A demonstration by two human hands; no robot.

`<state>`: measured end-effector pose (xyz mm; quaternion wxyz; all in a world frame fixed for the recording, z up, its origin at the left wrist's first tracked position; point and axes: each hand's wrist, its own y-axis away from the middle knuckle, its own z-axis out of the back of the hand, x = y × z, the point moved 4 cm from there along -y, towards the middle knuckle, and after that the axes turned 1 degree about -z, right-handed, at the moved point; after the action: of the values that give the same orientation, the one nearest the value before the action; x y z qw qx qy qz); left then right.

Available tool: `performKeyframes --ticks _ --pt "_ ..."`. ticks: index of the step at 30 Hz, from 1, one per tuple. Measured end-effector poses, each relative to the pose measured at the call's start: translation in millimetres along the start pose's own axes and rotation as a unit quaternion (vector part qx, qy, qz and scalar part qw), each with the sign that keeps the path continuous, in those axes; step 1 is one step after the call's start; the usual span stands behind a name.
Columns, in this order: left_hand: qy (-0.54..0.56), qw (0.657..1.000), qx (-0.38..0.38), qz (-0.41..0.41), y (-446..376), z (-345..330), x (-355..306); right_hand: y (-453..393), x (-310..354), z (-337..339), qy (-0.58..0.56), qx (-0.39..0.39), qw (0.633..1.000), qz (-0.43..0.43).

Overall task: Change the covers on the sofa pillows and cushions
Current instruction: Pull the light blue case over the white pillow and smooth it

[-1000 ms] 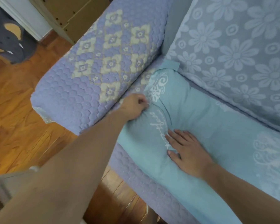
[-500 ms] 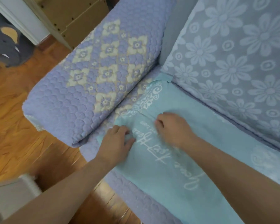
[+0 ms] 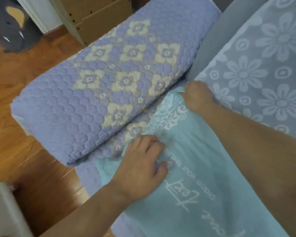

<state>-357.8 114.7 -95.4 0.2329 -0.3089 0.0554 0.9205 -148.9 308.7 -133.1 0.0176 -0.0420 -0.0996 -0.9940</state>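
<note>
The sofa fills most of the view. Its armrest [image 3: 109, 86] wears a quilted lilac cover with cream flower diamonds, and the back cushion [image 3: 266, 79] to the right carries a pale blue-grey floral cover. A strip of bare grey upholstery [image 3: 210, 43] shows between the two. The wooden floor [image 3: 15, 93] lies to the left, with a plywood cabinet [image 3: 96, 16] beyond the armrest.

The task's thing, the teal cover [image 3: 203, 159] with white script and scrollwork, lies spread across the seat, its left edge running along the foot of the armrest and its far corner in the angle where armrest, seat and back cushion meet.

The right hand [image 3: 199, 98] is at that far corner, fingers curled down onto the teal cloth; it appears to grip or push the corner, though the fingertips are hidden. The left hand [image 3: 143, 165] rests on the near left edge, fingers bent and bunching a little cloth beneath them, apparently holding it rather than lying flat.

Judgement: the step in hand is fitting the fresh cover to the seat cushion, specifically seating its left side. The front left corner still sits loose, with lilac quilting exposed below it. The next move would call for drawing the edge taut and tucking it down the gap beside the armrest, then smoothing the creases near the left hand.
</note>
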Motion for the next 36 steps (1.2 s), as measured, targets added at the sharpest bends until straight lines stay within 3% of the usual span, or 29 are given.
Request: performKeyframes --ticks 3,5,7,8,10,13,15,17,19,20,22,24,27,29,30,32,34,36 --pt "-0.070 0.995 0.045 -0.060 -16.0 -36.6 -46.3 8.4 -24.9 13.6 0.095 -0.036 0.994 0.027" --pt "-0.119 0.986 0.100 -0.064 -9.3 -73.5 -53.3 9.3 -59.5 28.8 0.192 -0.072 0.972 -0.110" --pt "-0.141 0.980 0.135 -0.035 4.7 -91.0 -42.6 14.0 -50.1 36.8 0.210 -0.134 0.961 -0.120" --pt "-0.149 0.979 0.136 -0.022 6.8 -91.3 -37.1 13.3 -34.0 35.3 0.177 -0.145 0.969 -0.091" --pt "-0.159 0.976 0.147 -0.014 6.6 -91.5 -34.3 31.7 4.8 36.0 0.002 -0.128 0.991 -0.049" --pt "-0.159 0.978 0.137 -0.004 1.4 -81.3 -37.5 117.6 36.4 56.3 -0.186 -0.249 0.951 -0.007" --pt "-0.156 0.976 0.149 -0.008 -6.8 -71.5 -35.0 204.1 18.4 27.4 -0.148 -0.197 0.969 0.024" --pt "-0.181 0.969 0.159 0.053 -19.7 -58.7 -21.9 280.3 -46.5 -29.6 -0.041 -0.064 0.994 -0.084" --pt "-0.140 0.952 0.196 0.190 -32.6 -49.7 -11.2 329.8 -119.9 -56.7 -0.009 0.020 0.964 -0.265" --pt "-0.100 0.934 0.224 0.259 -39.8 -49.0 -8.3 337.1 -132.7 -53.4 -0.014 0.031 0.951 -0.307" --pt "-0.057 0.918 0.246 0.305 -41.4 -51.9 -8.5 339.4 -125.4 -26.7 -0.049 -0.048 0.948 -0.311" --pt "-0.131 0.918 0.217 0.304 -17.4 -40.0 -7.6 355.6 -107.8 -4.0 -0.103 -0.145 0.941 -0.287" --pt "-0.254 0.894 0.152 0.337 40.5 0.3 2.1 402.7 -93.2 -1.7 -0.110 -0.135 0.945 -0.276" --pt "-0.320 0.891 0.101 0.305 52.9 14.2 -5.7 435.7 -97.9 -19.0 -0.106 -0.081 0.937 -0.324" --pt "-0.329 0.909 0.062 0.250 48.4 10.0 -25.3 447.6 -100.9 -26.0 -0.113 -0.060 0.928 -0.350" --pt "-0.265 0.962 0.025 0.061 33.8 -22.9 -93.3 449.3 -95.2 -25.2 -0.148 -0.072 0.902 -0.400" --pt "-0.217 0.970 0.071 -0.087 24.0 -68.8 -159.8 427.2 -69.7 -1.0 -0.168 -0.121 0.910 -0.358" --pt "-0.232 0.956 0.159 -0.078 21.1 -116.1 -177.4 416.7 -56.5 0.4 -0.163 -0.136 0.951 -0.226"
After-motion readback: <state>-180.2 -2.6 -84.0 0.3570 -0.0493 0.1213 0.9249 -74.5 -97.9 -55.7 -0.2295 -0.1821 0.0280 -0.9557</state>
